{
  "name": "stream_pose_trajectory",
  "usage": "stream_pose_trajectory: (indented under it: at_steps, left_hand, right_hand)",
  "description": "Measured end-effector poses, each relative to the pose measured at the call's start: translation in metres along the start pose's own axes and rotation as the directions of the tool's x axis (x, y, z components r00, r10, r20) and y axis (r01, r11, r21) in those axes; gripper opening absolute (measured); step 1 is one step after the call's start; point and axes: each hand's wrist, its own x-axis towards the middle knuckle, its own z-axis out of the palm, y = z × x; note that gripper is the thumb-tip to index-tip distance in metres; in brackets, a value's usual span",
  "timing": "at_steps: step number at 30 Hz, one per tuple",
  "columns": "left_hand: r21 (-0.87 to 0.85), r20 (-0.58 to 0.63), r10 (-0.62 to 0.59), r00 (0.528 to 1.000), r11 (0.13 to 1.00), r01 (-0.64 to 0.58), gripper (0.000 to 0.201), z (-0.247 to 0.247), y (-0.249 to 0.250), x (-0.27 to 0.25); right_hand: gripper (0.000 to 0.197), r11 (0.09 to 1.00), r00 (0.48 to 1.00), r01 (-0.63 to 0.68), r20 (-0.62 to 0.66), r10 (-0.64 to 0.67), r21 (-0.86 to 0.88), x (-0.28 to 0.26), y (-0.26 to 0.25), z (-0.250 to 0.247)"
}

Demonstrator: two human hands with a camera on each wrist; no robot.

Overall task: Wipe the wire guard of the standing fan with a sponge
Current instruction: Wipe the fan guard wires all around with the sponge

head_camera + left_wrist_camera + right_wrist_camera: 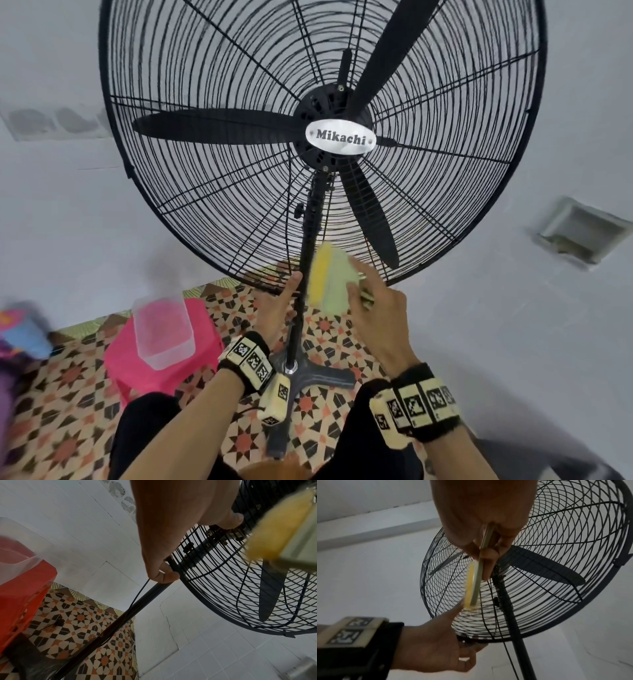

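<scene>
Head view: patterned floor tiles (75, 404) and white wall (513, 308) surround the fan; your right hand (376, 308) pinches the upright sponge (329, 277) against its wire guard (205, 102), left hand (274, 305) gripping the guard's rim.

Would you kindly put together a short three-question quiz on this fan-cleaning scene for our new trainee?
1. True or false: the right hand holds the sponge near the lower part of the wire guard.
2. What does the left hand grip? A) the fan's bottom rim B) the clear container C) a fan blade
3. Fill in: the clear container sits on a ____ stool.

Key: 1. True. 2. A: in the wrist views its fingers curl round the rim beside the pole. 3. Pink.
</scene>
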Motion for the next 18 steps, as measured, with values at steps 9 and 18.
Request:
stream_pose_trajectory:
  at_steps: [9, 18]
  left_hand:
    - [0.018, 0.032, 0.029, 0.999, 0.999, -0.030, 0.157, -0.007, -0.012, 0.019]
    - [0.021, 0.050, 0.067, 0.997, 0.997, -0.068, 0.156, -0.005, -0.005, 0.012]
  right_hand:
    - [0.041, 0.992, 0.996, -0.009, 0.089, 0.021, -0.124, -0.018, 0.015, 0.027]
    - [0.040, 0.984, 0.998, 0.055, 0.050, -0.047, -0.168, -0.038, 0.027, 0.038]
